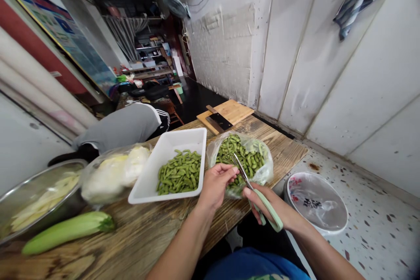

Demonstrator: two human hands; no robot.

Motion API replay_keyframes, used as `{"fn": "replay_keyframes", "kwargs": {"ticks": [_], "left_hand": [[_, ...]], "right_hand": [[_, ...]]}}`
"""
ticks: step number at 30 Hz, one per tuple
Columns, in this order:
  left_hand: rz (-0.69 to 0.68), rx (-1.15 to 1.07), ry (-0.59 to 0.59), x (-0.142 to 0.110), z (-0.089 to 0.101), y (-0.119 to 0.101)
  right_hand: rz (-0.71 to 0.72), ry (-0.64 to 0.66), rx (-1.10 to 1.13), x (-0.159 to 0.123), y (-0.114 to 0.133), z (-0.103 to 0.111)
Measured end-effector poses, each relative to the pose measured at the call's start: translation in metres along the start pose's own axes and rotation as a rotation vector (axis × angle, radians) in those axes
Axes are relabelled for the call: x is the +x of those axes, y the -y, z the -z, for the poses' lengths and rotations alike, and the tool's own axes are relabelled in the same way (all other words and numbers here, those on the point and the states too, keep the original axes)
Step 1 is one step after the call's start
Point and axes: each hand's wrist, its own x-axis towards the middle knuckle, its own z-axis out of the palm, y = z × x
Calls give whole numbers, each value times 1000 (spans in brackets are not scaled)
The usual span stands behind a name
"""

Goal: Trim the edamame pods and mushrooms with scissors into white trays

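Observation:
My left hand [215, 183] is closed in a pinch in front of the plastic bag, on what looks like a green edamame pod mostly hidden by the fingers. Scissors [242, 168] with pale green handles are in my right hand [267, 203], their blades pointing up beside my left fingertips. Behind both hands, an open clear plastic bag [267, 164] holds many edamame pods [241, 151]. To the left, a white plastic tray [173, 140] contains a heap of pods [180, 173].
A cleaver [220, 120] lies on a wooden cutting board [234, 111] at the table's [151, 227] far end. Leftward are bagged pale vegetables [111, 175], a metal bowl [70, 168] of pale slices and a green squash [65, 232]. A lined bucket [316, 203] stands right. Another person [124, 124] bends beyond the table.

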Motion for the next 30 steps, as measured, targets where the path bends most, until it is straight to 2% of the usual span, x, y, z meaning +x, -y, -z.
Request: {"fn": "replay_keyframes", "kwargs": {"ticks": [3,5,8,9,11,12,13,16,18,21,24,26,28,30], "left_hand": [[-18,62,-7,4,6,4],[-157,228,-115,8,21,-1],[-464,743,-431,15,55,-21],[-497,963,-515,16,65,-29],[-498,1314,-612,15,78,-43],[-489,1420,-606,15,80,-47],[-486,1478,-543,14,78,-50],[-439,1523,-137,11,62,-44],[-377,1576,28,10,50,-34],[-315,1641,48,12,40,-22],[-325,1568,72,16,40,-19],[-392,1406,75,19,41,-22],[-437,1124,88,20,41,-25],[-372,790,129,21,39,-25]], "right_hand": [[-74,-21,12,0,-3,-1],[-69,-15,23,-1,-4,1],[23,52,57,-3,-5,7],[54,75,73,-4,-6,9],[80,93,104,-4,-8,13],[76,89,119,-4,-9,13],[65,78,135,-4,-10,13],[25,71,161,-3,-10,11],[8,86,162,-4,-8,9],[-10,99,151,-6,-5,7],[-11,101,135,-5,-3,8],[-19,102,119,-4,-3,8],[-38,102,106,-4,-2,8],[-52,95,83,-4,-1,8]]}}
